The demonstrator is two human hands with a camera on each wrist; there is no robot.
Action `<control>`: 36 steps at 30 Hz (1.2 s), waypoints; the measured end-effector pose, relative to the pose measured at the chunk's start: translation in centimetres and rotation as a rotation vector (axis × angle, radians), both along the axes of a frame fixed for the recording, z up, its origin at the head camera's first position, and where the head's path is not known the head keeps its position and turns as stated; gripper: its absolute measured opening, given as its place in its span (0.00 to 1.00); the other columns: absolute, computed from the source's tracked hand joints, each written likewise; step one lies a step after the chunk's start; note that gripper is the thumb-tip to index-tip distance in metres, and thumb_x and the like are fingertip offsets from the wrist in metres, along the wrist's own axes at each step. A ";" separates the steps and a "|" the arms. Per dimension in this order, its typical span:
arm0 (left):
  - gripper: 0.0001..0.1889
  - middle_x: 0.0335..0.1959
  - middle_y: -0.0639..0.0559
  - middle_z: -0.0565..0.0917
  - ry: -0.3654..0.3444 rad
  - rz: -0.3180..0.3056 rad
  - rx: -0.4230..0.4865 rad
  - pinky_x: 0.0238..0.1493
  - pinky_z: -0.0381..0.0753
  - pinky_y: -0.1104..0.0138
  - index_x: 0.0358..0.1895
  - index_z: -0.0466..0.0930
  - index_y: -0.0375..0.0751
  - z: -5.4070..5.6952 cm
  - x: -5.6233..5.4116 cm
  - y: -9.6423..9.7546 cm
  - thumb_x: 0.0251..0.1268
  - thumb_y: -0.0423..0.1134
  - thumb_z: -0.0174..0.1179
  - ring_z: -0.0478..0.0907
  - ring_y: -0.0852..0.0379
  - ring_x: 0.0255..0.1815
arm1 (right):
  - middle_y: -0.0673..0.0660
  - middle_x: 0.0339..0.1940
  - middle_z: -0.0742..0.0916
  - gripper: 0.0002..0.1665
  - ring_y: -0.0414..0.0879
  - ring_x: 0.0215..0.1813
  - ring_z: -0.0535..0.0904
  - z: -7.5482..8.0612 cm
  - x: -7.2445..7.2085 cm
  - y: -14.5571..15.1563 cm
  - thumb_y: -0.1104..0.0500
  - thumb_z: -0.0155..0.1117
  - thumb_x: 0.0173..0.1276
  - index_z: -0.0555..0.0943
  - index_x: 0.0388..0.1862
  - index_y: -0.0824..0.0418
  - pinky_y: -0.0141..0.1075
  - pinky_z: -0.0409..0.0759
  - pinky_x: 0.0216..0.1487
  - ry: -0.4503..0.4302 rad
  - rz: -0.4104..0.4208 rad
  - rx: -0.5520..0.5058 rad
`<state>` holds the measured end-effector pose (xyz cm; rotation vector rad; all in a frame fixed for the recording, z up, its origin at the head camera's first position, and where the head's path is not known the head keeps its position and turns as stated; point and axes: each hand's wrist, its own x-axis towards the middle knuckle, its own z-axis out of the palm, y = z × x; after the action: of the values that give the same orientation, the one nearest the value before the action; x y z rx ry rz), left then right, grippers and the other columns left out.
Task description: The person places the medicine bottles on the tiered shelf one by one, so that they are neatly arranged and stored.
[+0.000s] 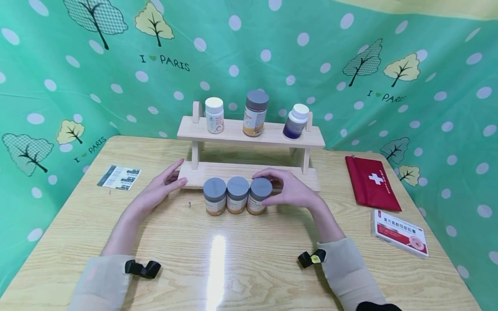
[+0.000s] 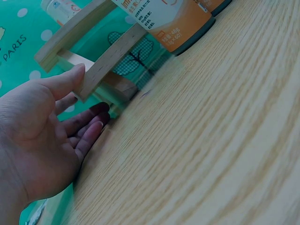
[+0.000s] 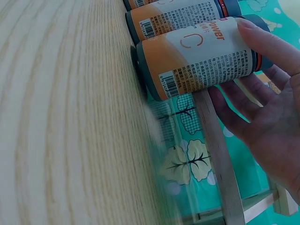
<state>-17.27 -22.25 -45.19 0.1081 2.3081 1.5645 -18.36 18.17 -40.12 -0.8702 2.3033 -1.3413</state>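
Observation:
Three matching jars with grey lids and orange-and-white labels stand in a row in front of the two-tier wooden shelf (image 1: 249,170): a left jar (image 1: 215,196), a middle jar (image 1: 237,195) and a right jar (image 1: 257,203). My right hand (image 1: 289,188) holds the right jar near its lid, thumb on the near side and fingers round behind. In the right wrist view this jar (image 3: 197,58) is beside its neighbour, label showing. At the shelf's lower left end, my left hand (image 1: 161,186) grips the board, thumb at its front corner; its fingers (image 2: 89,136) lie beside and below.
A small white bottle (image 1: 215,115), a tall grey-lidded jar (image 1: 255,114) and a white-capped dark bottle (image 1: 295,122) stand on the upper tier. At right lie a red first aid pouch (image 1: 371,181) and a medicine box (image 1: 400,233). A printed card (image 1: 119,177) lies at left.

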 end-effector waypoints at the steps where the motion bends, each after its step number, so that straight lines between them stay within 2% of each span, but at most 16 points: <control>1: 0.44 0.82 0.33 0.54 0.000 0.000 0.002 0.81 0.47 0.34 0.85 0.39 0.69 0.0 0.0 0.0 0.75 0.60 0.57 0.49 0.33 0.84 | 0.52 0.63 0.85 0.39 0.48 0.63 0.81 0.0 0.0 0.0 0.60 0.84 0.54 0.80 0.66 0.51 0.47 0.79 0.67 0.001 -0.001 -0.002; 6: 0.44 0.82 0.34 0.54 -0.003 0.001 0.003 0.81 0.47 0.34 0.84 0.39 0.69 -0.1 0.0 0.0 0.75 0.61 0.57 0.50 0.33 0.84 | 0.53 0.62 0.85 0.39 0.48 0.62 0.81 0.2 0.1 0.1 0.60 0.83 0.54 0.80 0.66 0.51 0.50 0.79 0.66 -0.007 -0.007 -0.015; 17: 0.44 0.82 0.34 0.55 -0.003 0.000 0.014 0.81 0.47 0.34 0.84 0.39 0.69 -0.2 0.0 0.0 0.75 0.60 0.57 0.50 0.33 0.84 | 0.53 0.61 0.85 0.39 0.50 0.61 0.81 0.7 0.1 0.8 0.60 0.82 0.55 0.79 0.67 0.50 0.49 0.79 0.66 0.018 -0.060 -0.029; 25: 0.44 0.81 0.34 0.57 -0.001 -0.004 0.026 0.81 0.47 0.35 0.85 0.39 0.68 -0.2 0.0 0.0 0.76 0.59 0.57 0.51 0.34 0.83 | 0.56 0.59 0.86 0.37 0.50 0.58 0.82 1.5 0.1 1.6 0.63 0.81 0.55 0.80 0.65 0.55 0.39 0.82 0.61 0.041 -0.085 -0.101; 36: 0.44 0.81 0.34 0.56 -0.004 -0.003 0.019 0.81 0.47 0.34 0.85 0.39 0.68 0.0 0.0 0.0 0.75 0.59 0.57 0.50 0.34 0.83 | 0.52 0.57 0.85 0.35 0.48 0.55 0.82 2.2 -0.2 2.9 0.65 0.79 0.57 0.79 0.65 0.58 0.37 0.81 0.60 0.057 -0.134 -0.154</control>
<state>-17.27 -22.24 -45.22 0.1122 2.2894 1.5839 -18.56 21.11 -37.95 -0.8223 2.3622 -1.5882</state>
